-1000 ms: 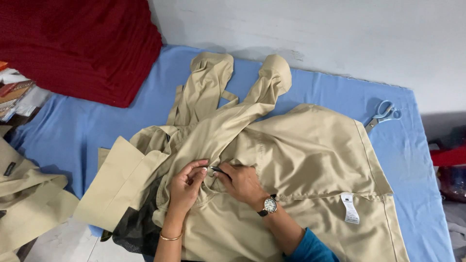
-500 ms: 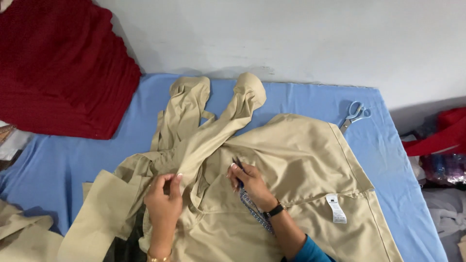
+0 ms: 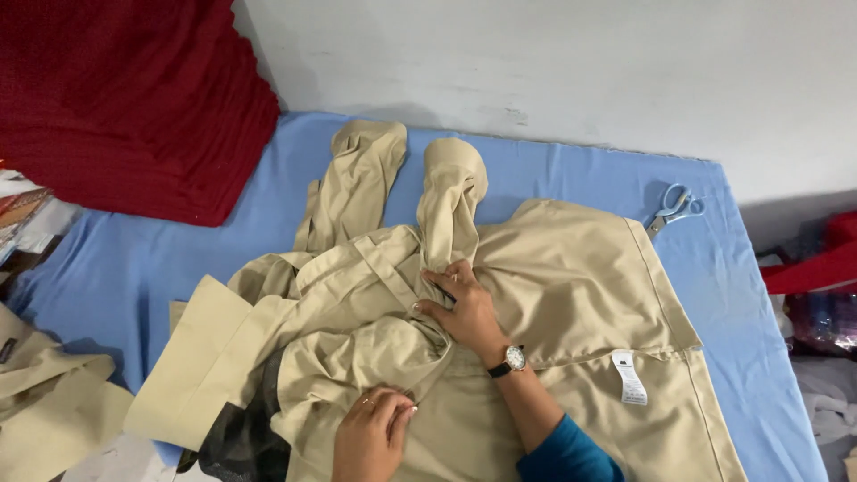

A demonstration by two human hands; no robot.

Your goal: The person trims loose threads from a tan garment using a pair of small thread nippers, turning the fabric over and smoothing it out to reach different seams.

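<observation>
Blue cloth covers the table (image 3: 571,187) by a white wall. On it lies a tan coat (image 3: 553,295), sleeves pointing away. Right hand (image 3: 460,308) presses flat on its middle, fingers spread; left hand (image 3: 370,433) pinches a nearer fold. Scissors (image 3: 671,210) lie far right.

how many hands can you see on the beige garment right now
2. The right hand presses flat on the middle of the beige garment; the left hand pinches a fold near the bottom edge. None seem hidden.
</observation>
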